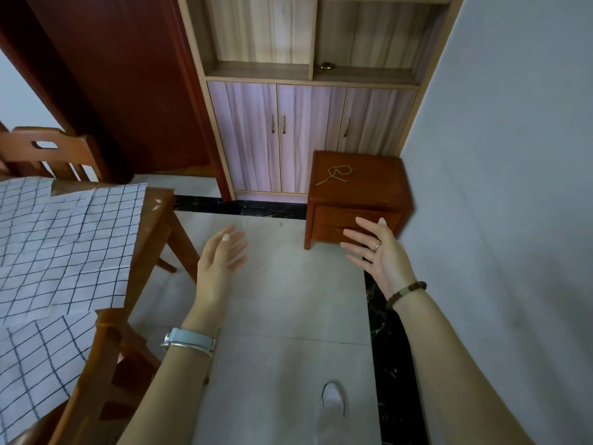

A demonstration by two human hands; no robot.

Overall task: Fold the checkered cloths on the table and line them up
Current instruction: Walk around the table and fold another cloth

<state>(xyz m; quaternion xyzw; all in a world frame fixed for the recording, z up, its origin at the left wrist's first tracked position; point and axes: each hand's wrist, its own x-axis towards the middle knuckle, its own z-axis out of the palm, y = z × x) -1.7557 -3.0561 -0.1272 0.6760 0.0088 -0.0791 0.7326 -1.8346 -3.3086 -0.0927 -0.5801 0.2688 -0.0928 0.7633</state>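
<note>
White checkered cloths with dark grid lines lie spread flat on the wooden table [150, 220] at the left. One cloth [64, 245] covers the table top, and a second cloth [38, 364] with larger squares overlaps the near edge. My left hand [218, 261] hangs over the floor to the right of the table, palm open, fingers apart, holding nothing. My right hand [382, 255] is raised further right, in front of a small cabinet, also open and empty. Both hands are apart from the cloths.
A wooden chair [106, 364] stands at the table's near side, another chair [48, 152] at the far side. A small red-brown nightstand [356, 200] with a cord on top stands by the right wall. A tall cupboard [305, 130] is behind it. My foot [332, 403] is on the tiled floor.
</note>
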